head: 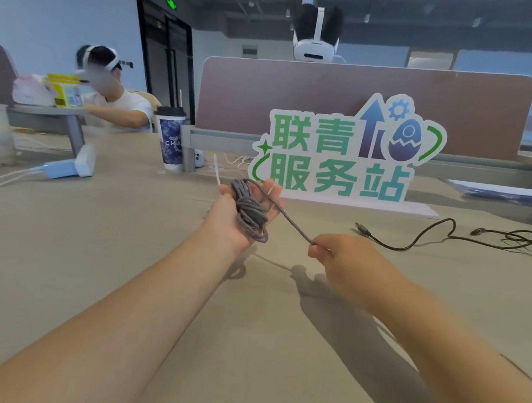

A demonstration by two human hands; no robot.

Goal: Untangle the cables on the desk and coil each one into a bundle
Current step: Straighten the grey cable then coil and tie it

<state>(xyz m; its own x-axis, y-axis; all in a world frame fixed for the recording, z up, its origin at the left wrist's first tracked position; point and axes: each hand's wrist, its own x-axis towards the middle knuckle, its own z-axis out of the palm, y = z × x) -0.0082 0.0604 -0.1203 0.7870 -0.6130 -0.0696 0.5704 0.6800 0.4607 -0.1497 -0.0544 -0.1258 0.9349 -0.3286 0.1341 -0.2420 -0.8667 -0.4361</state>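
A grey braided cable point(249, 212) is coiled in several loops across the palm of my left hand point(229, 218), which is raised above the desk with its fingers straight. One strand runs from the coil down to my right hand point(337, 253), which pinches its free end. A black cable point(413, 243) lies loose on the desk to the right, its plug pointing left and its far part tangled near the right edge.
A white sign with green characters point(345, 155) stands just behind my hands, in front of a brown partition point(314, 89). A paper cup point(171, 135) and a white charger block point(71, 167) sit at the left. Another person point(113, 95) sits at the far left.
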